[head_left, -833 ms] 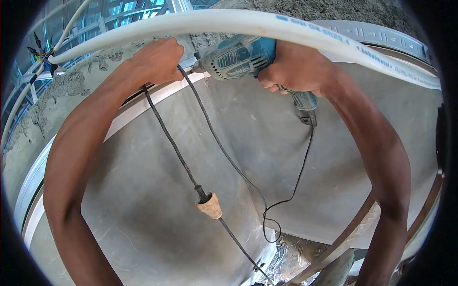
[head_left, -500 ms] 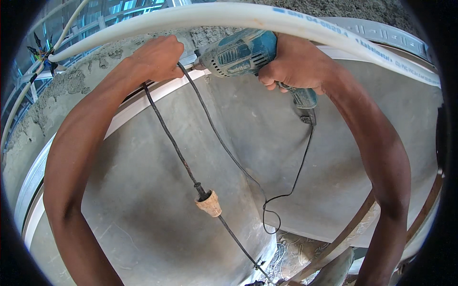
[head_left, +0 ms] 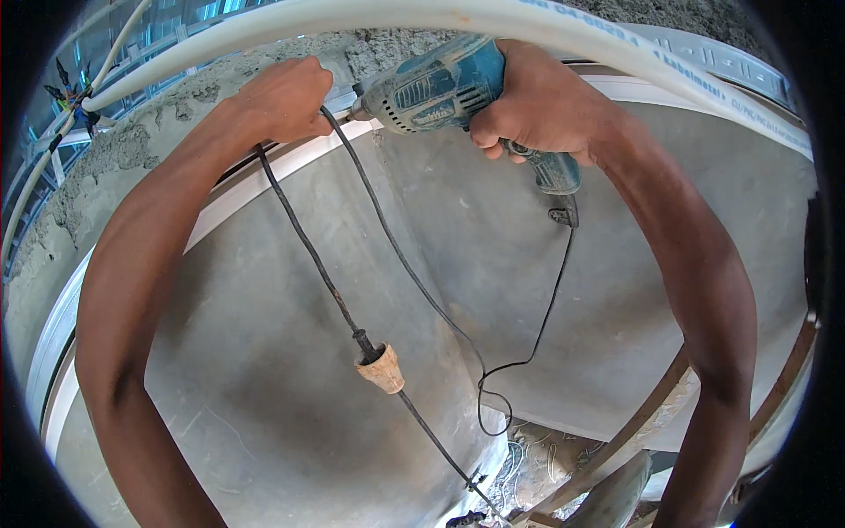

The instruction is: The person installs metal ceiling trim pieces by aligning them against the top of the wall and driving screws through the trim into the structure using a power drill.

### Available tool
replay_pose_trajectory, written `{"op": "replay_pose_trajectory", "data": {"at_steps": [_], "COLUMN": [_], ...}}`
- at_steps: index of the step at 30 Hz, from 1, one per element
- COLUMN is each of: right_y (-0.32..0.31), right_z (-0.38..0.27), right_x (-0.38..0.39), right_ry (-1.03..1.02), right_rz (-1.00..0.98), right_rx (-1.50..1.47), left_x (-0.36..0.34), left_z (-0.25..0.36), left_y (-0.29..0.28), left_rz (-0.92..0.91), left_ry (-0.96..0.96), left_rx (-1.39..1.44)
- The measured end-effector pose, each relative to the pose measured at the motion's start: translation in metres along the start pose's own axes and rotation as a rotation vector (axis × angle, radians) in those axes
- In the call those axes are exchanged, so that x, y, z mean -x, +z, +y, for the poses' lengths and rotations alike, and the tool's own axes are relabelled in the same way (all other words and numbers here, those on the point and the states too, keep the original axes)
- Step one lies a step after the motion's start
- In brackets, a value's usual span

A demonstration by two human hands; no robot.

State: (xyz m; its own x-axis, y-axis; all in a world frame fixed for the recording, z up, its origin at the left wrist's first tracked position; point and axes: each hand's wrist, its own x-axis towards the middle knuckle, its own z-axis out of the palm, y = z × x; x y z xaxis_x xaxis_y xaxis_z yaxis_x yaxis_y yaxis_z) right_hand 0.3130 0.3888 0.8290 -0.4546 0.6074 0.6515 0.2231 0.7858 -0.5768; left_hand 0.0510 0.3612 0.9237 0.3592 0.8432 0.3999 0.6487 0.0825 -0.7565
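A teal-and-grey corded power drill [head_left: 436, 88] is in my right hand [head_left: 546, 106], fingers wrapped round its handle, its tip at the pale metal channel [head_left: 229, 207] along the upper wall edge. Its thin cord hangs in a loop. To the left, my left hand [head_left: 286, 99] is closed at that channel, beside the drill's nose; what its fingers grip is hidden. Two black cables [head_left: 304, 242] hang from near this hand, one running into a worn tan connector [head_left: 378, 370].
A thick white cable [head_left: 220, 40] arches over my hands toward bundled wires [head_left: 84, 97]. Rough cement [head_left: 79, 211] borders the channel above smooth grey panels [head_left: 229, 370]. Wooden strips [head_left: 647, 409] and tangled wire [head_left: 528, 466] lie lower right. A metal framework shows at the upper left.
The whole view has shifted slightly, so both hands, drill, channel and cables sit a little higher in the picture. My grip on the drill looks the same.
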Motion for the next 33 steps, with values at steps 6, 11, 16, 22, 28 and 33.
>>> {"op": "replay_pose_trajectory", "data": {"at_steps": [6, 11, 16, 22, 28, 33], "right_y": [0.002, -0.001, 0.005, 0.0, -0.012, -0.012], "right_z": [-0.004, 0.001, -0.013, -0.02, 0.03, 0.041], "right_x": [0.002, -0.001, 0.015, 0.006, -0.01, -0.025], "right_ry": [0.005, -0.04, -0.061, -0.032, -0.319, -0.325], "right_rz": [0.027, -0.01, 0.024, -0.07, -0.252, -0.358], "right_rx": [0.059, 0.063, 0.021, 0.08, -0.324, -0.341], "left_x": [-0.001, -0.002, 0.0, -0.001, -0.002, 0.001], "left_z": [-0.001, -0.002, -0.003, -0.006, -0.004, -0.002], "left_y": [0.003, 0.004, 0.004, 0.008, 0.005, 0.0], "left_rz": [-0.045, -0.016, 0.008, 0.014, -0.003, -0.053], "left_ry": [-0.022, -0.03, 0.007, 0.006, -0.006, -0.02], "left_rx": [-0.024, -0.032, -0.047, -0.05, -0.065, -0.079]}}
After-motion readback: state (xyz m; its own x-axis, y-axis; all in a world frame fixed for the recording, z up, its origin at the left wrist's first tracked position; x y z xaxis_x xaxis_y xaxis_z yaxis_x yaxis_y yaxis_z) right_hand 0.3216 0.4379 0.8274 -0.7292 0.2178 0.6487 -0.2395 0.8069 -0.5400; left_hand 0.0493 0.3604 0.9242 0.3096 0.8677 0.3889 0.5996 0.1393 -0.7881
